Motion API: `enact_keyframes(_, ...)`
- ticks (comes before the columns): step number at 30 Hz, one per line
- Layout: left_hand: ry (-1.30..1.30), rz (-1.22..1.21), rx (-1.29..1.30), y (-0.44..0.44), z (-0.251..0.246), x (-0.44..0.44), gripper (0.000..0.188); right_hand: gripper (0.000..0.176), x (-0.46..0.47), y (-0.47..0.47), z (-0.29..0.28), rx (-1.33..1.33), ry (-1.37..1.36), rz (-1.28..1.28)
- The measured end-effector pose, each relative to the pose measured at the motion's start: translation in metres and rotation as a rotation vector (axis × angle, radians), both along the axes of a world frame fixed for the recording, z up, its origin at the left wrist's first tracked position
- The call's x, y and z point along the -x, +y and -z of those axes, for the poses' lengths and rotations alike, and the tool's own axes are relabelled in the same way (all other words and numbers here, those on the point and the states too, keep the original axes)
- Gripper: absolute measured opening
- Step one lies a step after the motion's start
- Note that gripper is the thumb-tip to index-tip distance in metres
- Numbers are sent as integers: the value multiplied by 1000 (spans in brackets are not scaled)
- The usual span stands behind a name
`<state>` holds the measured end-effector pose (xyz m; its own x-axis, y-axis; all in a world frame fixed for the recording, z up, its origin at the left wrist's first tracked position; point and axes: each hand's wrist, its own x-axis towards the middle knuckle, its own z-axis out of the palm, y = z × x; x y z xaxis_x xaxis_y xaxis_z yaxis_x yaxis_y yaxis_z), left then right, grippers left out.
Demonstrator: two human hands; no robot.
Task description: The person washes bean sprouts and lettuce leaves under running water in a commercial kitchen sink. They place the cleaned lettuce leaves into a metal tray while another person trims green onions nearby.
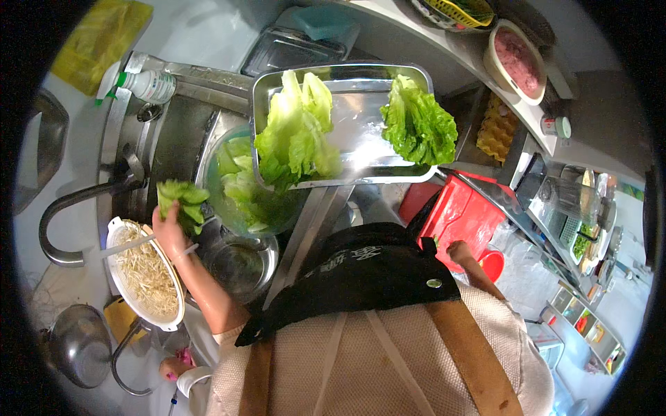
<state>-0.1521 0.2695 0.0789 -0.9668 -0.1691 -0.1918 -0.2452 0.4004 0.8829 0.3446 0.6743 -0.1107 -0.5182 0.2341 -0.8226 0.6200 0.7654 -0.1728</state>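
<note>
My left hand (169, 234) grips a small green lettuce leaf (182, 202) over the steel sink. Water runs from the curved faucet (65, 255) across to that hand. To its right, a translucent bowl (212, 177) holds lettuce leaves (242, 195) in water. Overlapping the bowl, a rectangular steel tray (359, 112) carries pale lettuce (296, 127) on the left and darker lettuce (421, 122) on the right. My right hand (460, 252) hangs beside a red plastic bin (460, 208), fingers curled; whether it holds something cannot be told.
A white basket of bean sprouts (145, 275) sits close below my left hand. A spray bottle (151, 86) lies on the sink's far rim. Another person's hand (174, 368) is at lower left, near a second faucet (122, 346). A tub of pink meat (517, 60) stands on the shelf.
</note>
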Motion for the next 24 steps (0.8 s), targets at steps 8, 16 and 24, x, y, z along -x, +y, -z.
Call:
enact_keyframes(8, 319, -254, 419, -43, 27, -29, 32, 22, 53, 12, -59, -314, -169, -9)
enact_keyframes(16, 348, -337, 80, -34, 34, -50, 23, 12, 157, -2, -156, -146, 19, -150)
enact_keyframes(24, 318, -178, 399, -25, 19, -52, 22, 14, 262, -26, -231, 288, 232, 335)
